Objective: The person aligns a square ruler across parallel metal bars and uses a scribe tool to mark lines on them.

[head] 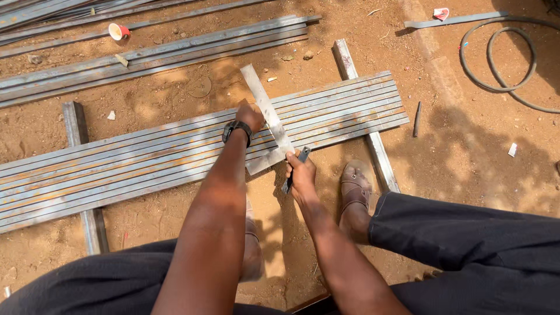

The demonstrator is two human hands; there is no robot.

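Head view. At centre frame we see a row of long steel bars laid side by side on two cross supports over the dirt ground. Across their near edge lies a flat metal straightedge, set at right angles to the bars and running from upper centre down towards the lower centre. The left hand, with a black wristwatch just below it, presses on the straightedge and pins it against the bars. The right hand, just below the straightedge's lower end, is clenched round a small dark marking tool whose tip meets the edge of the nearest bar. We judge the step in hand to be scribing a line across the bars; the next stroke calls for the straightedge held square and unmoving. A sandalled foot rests at lower right; a hose coils at upper right, and more bar stock lies at upper left.
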